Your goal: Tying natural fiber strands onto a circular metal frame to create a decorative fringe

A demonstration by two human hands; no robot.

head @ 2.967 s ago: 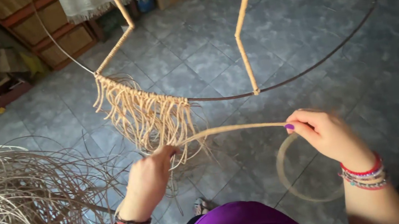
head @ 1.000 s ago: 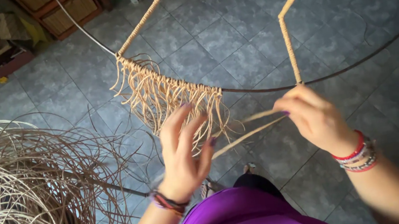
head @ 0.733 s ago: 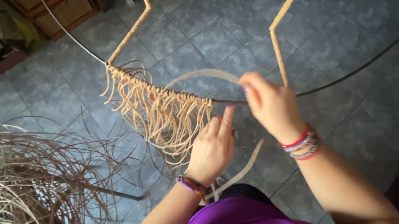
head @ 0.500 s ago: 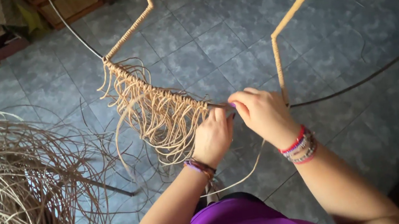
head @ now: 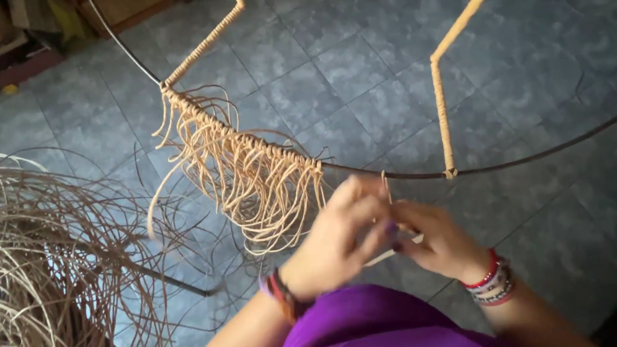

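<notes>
Rattan strand: a pale, flat strip (head: 387,253) sits pinched between the two hands, just below the dark ring; a short end of it (head: 385,183) stands up above the fingers, close against the ring.
Left hand: the left hand (head: 334,245) is curled over, fingers bent and closed around the strand, with its knuckles toward the woven fringe. A band of beads sits on that wrist.
Right hand: the right hand (head: 441,241) meets the left from the other side, fingertips closed on the same strand, thumb and forefinger tight together. The two hands touch each other. Red and pale bracelets (head: 489,283) circle the wrist.
Ring: a thin dark metal hoop (head: 552,150) curves across in front of the person, running from upper left down to the hands and away to the right edge.
Wrapped struts: two tan, cord-wrapped rods rise from the hoop, one on the left (head: 209,39) with a bend in it, one on the right (head: 442,107) that joins the hoop just right of the hands.
Fringe: a run of knotted rattan (head: 250,166) covers the hoop from the left strut down to just beside the left hand, loose ends hanging and curling under it.
Loose coil: a big tangled heap of pale rattan (head: 10,295) lies on the left, well apart from the hands.
Floor: grey-blue stone tiles (head: 552,44).
Clothing: a purple top (head: 377,344) at the bottom.
</notes>
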